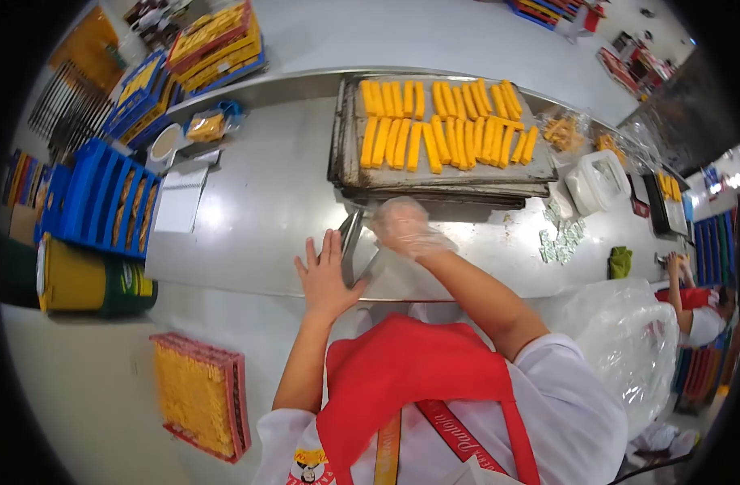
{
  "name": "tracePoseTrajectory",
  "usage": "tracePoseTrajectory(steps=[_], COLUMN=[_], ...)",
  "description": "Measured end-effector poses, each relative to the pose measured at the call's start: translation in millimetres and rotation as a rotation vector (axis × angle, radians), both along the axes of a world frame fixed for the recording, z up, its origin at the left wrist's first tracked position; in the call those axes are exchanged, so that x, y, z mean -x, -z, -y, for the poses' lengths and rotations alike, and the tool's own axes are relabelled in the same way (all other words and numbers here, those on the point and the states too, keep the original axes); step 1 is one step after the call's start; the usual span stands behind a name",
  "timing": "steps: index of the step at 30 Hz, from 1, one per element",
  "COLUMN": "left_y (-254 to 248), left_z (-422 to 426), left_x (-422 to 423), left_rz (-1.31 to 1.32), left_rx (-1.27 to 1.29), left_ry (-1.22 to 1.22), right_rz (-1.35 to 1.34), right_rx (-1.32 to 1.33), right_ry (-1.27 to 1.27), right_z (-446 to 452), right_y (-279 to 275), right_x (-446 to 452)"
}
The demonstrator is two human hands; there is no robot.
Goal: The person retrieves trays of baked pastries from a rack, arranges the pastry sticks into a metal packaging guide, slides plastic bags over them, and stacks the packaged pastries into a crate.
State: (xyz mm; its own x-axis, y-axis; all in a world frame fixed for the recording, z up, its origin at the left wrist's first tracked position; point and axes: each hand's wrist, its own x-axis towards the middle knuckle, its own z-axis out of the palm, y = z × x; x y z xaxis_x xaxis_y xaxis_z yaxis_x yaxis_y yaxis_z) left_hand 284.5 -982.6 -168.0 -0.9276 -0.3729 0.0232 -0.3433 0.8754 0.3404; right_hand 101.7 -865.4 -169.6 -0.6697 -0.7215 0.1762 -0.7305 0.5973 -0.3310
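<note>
My left hand [329, 276] is bare, with its fingers stretched out and spread over the front part of the steel table [257, 194]. Just right of its fingertips lies a narrow, shiny metal tool [351, 233], whose exact kind I cannot make out. A clear plastic glove covers my right hand [405, 226], its fingers curled together beside that tool; what they hold, if anything, is hidden. Right behind this hand is a stack of dark baking trays [349, 174]. On the top tray lie two rows of yellow-orange sticks [446, 144].
A white notebook [181, 200] and blue crates [103, 198] are at the left. To the right are a white tub [598, 183], small green-and-white packets [560, 242], a green cloth [620, 263] and a plastic bag [612, 343]. Another person [697, 303] works at far right.
</note>
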Motion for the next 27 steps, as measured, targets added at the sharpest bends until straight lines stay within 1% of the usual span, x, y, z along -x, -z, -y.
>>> tracePoseTrajectory(steps=[1, 2, 4, 5, 7, 8, 10, 11, 12, 13, 14, 15, 16, 17, 18, 20, 22, 23, 25, 27], left_y=[1, 4, 8, 8, 8, 7, 6, 6, 4, 2, 0, -4, -7, -10, -11, -7, -9, -8, 0, 7], left_z=[5, 12, 21, 23, 24, 25, 25, 24, 24, 23, 24, 22, 20, 19, 19, 21, 17, 15, 13, 14], left_x=[-2, -2, -1, 0, 8, 13, 21, 26, 31, 35, 39, 45, 49, 51, 52, 52, 53, 54, 59, 56], left_rz=[-0.012, -0.027, -0.112, -0.131, -0.135, -0.138, -0.142, -0.141, -0.141, -0.121, -0.098, -0.071, -0.071, -0.071, -0.071, -0.094, -0.081, -0.091, -0.096, -0.142], left_rx=[0.033, 0.037, -0.025, -0.015, -0.029, -0.035, -0.045, -0.058, -0.059, -0.062, -0.063, -0.073, -0.068, -0.077, -0.087, -0.097, -0.079, -0.070, -0.077, -0.059], left_ry=[0.014, 0.045, 0.100, 0.134, 0.188, 0.220, 0.253, 0.272, 0.271, 0.337, 0.400, 0.454, 0.442, 0.508, 0.576, 0.565, 0.545, 0.543, 0.540, 0.557], right_rz=[0.206, 0.196, 0.167, 0.166, 0.211, 0.207, 0.249, 0.247, 0.191, 0.139, 0.146, 0.247, 0.343, 0.343, 0.316, 0.287, 0.295, 0.422, 0.496, 0.748], right_rx=[-0.333, -0.326, -0.371, -0.372, -0.116, -0.114, -0.145, -0.144, -0.016, 0.112, 0.113, 0.059, 0.005, 0.006, -0.020, -0.043, -0.186, -0.284, -0.332, -0.094], right_ry=[-0.005, 0.027, -0.023, 0.000, -0.233, -0.223, 0.127, 0.130, 0.238, 0.341, 0.332, 0.338, 0.341, 0.326, 0.331, 0.331, 0.383, 0.274, 0.091, -0.224], right_z=[8, 10, 5, 1, -7, -8, -12, -20, -32, -44, -51, -55, -58, -65, -71, -71, -67, -61, -43, -37], right_y=[1, 4, 1, -1, -12, -13, -19, -23, -31, -34, -22, -1, 4, 9, 7, 1, -13, -23, 0, -6], right_x=[3, 1, -24, -35, -54, -49, -33, -24, -15, -10, -6, 0, 5, 7, 5, -5, -16, -19, -38, -50])
